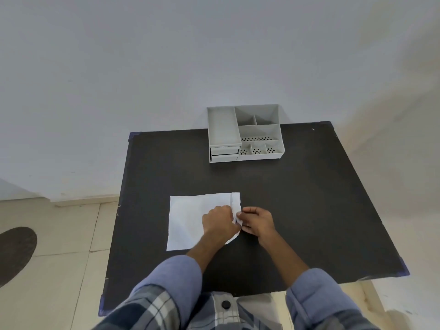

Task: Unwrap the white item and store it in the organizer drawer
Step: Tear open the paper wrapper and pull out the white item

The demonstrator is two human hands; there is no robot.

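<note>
Black table (309, 198): both hands pinch white wrap (188, 215) (contents hidden).

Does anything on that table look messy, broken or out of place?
Nothing stands out. The white sheet lies flat with only its right edge folded up between both hands, and the grey organizer sits square at the back.

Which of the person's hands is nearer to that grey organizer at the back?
Right hand, slightly: the organizer stands beyond it. Left hand sits beside it on the white sheet, further left.

head cam | forward-down over table (309, 210) | close (single view)
</note>
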